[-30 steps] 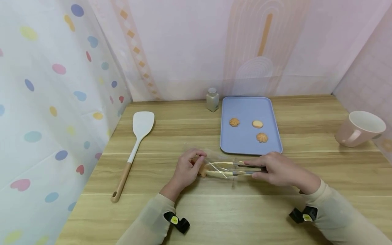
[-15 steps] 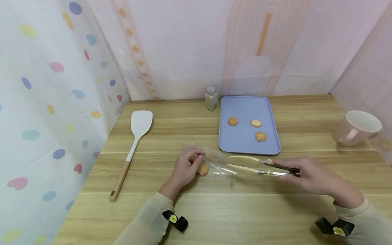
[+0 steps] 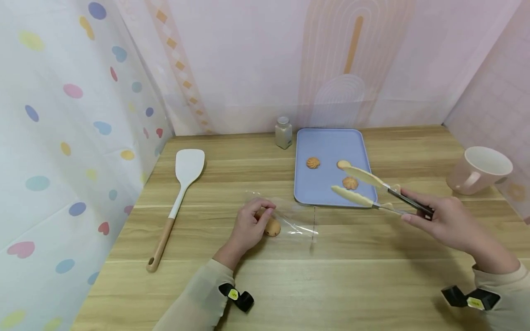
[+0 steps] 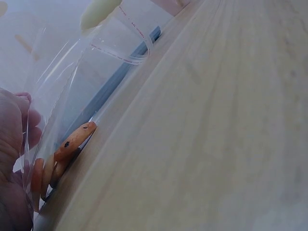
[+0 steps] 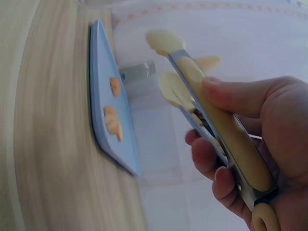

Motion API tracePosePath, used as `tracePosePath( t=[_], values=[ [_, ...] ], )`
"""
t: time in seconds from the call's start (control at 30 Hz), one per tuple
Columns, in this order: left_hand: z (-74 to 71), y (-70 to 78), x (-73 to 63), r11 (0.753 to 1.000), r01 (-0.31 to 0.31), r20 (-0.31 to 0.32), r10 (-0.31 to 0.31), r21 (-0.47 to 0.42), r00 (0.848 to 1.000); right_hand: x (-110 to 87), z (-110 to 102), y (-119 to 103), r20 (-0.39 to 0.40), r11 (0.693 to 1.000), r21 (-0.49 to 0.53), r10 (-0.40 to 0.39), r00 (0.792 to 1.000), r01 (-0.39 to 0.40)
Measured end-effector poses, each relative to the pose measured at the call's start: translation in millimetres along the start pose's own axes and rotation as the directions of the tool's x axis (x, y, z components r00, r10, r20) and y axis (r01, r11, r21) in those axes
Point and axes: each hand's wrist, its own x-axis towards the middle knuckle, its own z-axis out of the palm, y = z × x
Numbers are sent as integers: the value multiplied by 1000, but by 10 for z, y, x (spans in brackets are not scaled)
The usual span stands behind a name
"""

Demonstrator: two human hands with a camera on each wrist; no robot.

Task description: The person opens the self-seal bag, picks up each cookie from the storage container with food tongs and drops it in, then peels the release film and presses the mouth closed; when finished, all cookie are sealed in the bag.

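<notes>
My left hand (image 3: pixel 250 223) pinches a clear plastic bag (image 3: pixel 296 223) lying on the table, thumb and fingertips at its left part. Several cookies (image 4: pixel 74 142) show inside the bag in the left wrist view, close beside the fingers. In my right hand (image 3: pixel 449 225) is a pair of tongs (image 3: pixel 362 176) with cream tips and metal arms. The thumb lies along one arm, the fingers on the other. The tongs' tips stand apart with nothing between them, overlapping the front of the blue tray (image 3: pixel 327 142) in the head view.
On the tray lie a swirled cookie (image 3: pixel 313 162), an oval cookie (image 3: pixel 343 164) and a flower-shaped cookie (image 3: pixel 350 183). A small glass jar (image 3: pixel 283 134) stands left of the tray. A white spatula (image 3: pixel 182 193) lies at left, and a pink mug (image 3: pixel 478 171) stands at right.
My right hand has drawn the tongs out of the bag, then moved them right and up towards the tray, their tips spreading. The left hand stays at the bag with the cookies.
</notes>
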Motion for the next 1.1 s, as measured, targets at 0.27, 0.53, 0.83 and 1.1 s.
tracePosePath(
  t=[0.27, 0.53, 0.83, 1.1],
  values=[
    [-8, 15, 4, 1000, -1, -1, 1, 3, 1000, 13, 16, 160, 34, 987, -66, 152, 988, -150],
    [-4, 2, -4, 1000, 12, 1, -12, 4, 1000, 59, 80, 244, 112, 967, -63, 251, 961, -245],
    [0, -12, -5, 1000, 10, 0, -10, 4, 1000, 117, 117, 223, 173, 965, -130, 248, 953, -227],
    [-5, 7, -2, 1000, -10, -2, 10, 6, 1000, 206, 123, 195, 219, 959, -170, 263, 939, -229]
  ],
)
